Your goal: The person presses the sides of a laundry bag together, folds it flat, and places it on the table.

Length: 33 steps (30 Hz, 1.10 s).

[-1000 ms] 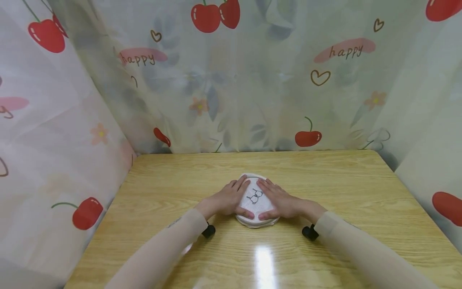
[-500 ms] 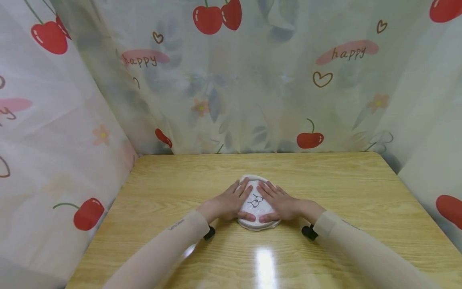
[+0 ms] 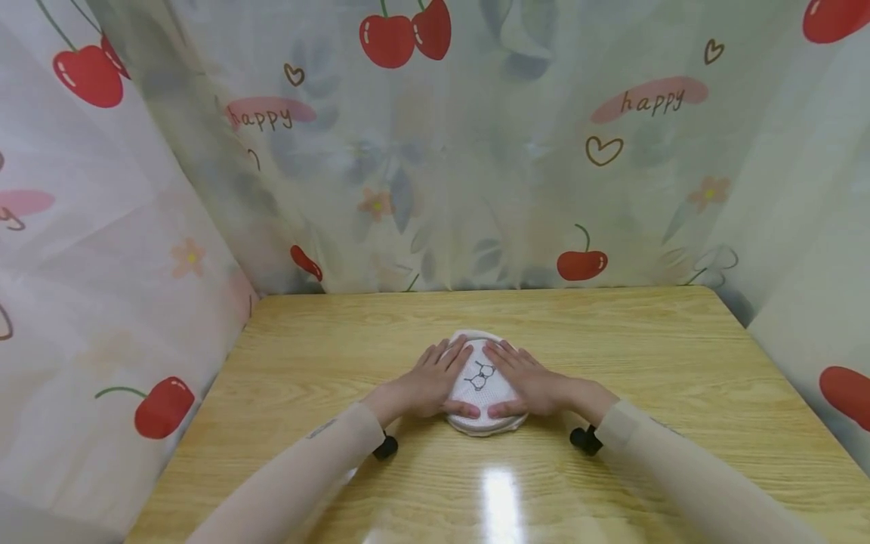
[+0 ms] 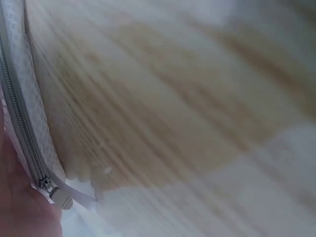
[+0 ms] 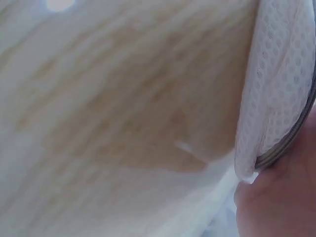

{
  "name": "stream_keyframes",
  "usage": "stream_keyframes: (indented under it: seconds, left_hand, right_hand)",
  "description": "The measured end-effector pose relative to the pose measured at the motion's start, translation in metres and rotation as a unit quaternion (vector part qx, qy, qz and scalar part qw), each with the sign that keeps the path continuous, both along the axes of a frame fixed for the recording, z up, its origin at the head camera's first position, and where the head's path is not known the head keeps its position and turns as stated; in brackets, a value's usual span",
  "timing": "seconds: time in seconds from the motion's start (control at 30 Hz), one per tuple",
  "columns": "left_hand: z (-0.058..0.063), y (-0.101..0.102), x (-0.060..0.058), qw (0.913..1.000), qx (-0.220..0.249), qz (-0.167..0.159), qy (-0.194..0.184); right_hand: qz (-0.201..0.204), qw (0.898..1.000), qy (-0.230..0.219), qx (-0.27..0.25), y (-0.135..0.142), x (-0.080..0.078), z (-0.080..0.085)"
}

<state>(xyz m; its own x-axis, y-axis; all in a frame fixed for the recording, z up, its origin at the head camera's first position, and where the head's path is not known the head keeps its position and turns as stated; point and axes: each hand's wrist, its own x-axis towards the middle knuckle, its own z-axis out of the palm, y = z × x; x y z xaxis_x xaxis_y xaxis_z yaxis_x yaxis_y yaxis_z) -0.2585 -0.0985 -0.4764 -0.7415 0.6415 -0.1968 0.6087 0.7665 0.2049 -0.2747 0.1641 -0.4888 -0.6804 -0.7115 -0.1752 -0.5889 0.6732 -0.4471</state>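
A round white mesh laundry bag (image 3: pixel 482 393) with a dark line drawing on top lies on the table in the head view. Its grey zipper (image 4: pixel 20 111) runs along the side in the left wrist view, with the pull at the lower end. From the left, my left hand (image 3: pixel 433 383) rests on the bag, fingers straight and pointing at its far rim, thumb lying across the near part. My right hand (image 3: pixel 535 383) mirrors it from the right. The two thumb tips lie close together, slightly apart. The right wrist view shows the mesh wall (image 5: pixel 276 79) and part of that hand.
The bag stands on a wood-grain table (image 3: pixel 326 332) with a bright light reflection near its front. A cherry-patterned curtain (image 3: pixel 442 174) hangs along the back and both sides. Black wrist cameras sit under both sleeves.
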Motion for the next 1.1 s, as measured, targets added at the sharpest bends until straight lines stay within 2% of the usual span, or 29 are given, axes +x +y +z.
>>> stream_keyframes:
  seconds: [0.2, 0.37, 0.47, 0.57, 0.73, 0.83, 0.9, 1.03, 1.1]
  left_hand:
    - [0.003, -0.001, 0.001, 0.9995, 0.026, 0.003, 0.018]
    - [0.009, -0.005, 0.001, 0.9975, 0.069, -0.001, 0.014]
    - [0.015, -0.009, 0.003, 0.9948, 0.097, -0.019, 0.024]
    - [0.019, -0.015, 0.008, 0.9910, 0.109, -0.057, 0.053]
    - [0.024, -0.018, 0.020, 0.9778, 0.133, -0.135, 0.088]
    - [0.025, -0.011, 0.027, 0.9665, 0.143, -0.181, 0.113]
    - [0.023, -0.005, 0.029, 0.9561, 0.140, -0.214, 0.143]
    - [0.019, 0.006, 0.033, 0.9337, 0.090, -0.276, 0.210]
    - [0.016, 0.011, 0.034, 0.9260, 0.051, -0.295, 0.230]
  right_hand:
    - [-0.009, 0.998, -0.017, -0.065, 0.000, 0.002, 0.025]
    - [-0.062, 0.990, -0.009, -0.128, 0.004, -0.004, 0.042]
    - [-0.091, 0.982, -0.007, -0.166, 0.010, -0.010, 0.048]
    - [-0.089, 0.979, -0.018, -0.185, 0.015, -0.016, 0.051]
    - [-0.055, 0.981, -0.057, -0.180, 0.016, -0.025, 0.051]
    - [-0.042, 0.980, -0.078, -0.178, 0.014, -0.030, 0.051]
    - [-0.028, 0.980, -0.088, -0.178, 0.010, -0.032, 0.053]
    - [0.019, 0.981, -0.091, -0.171, -0.003, -0.036, 0.059]
    - [0.048, 0.981, -0.088, -0.167, -0.010, -0.039, 0.059]
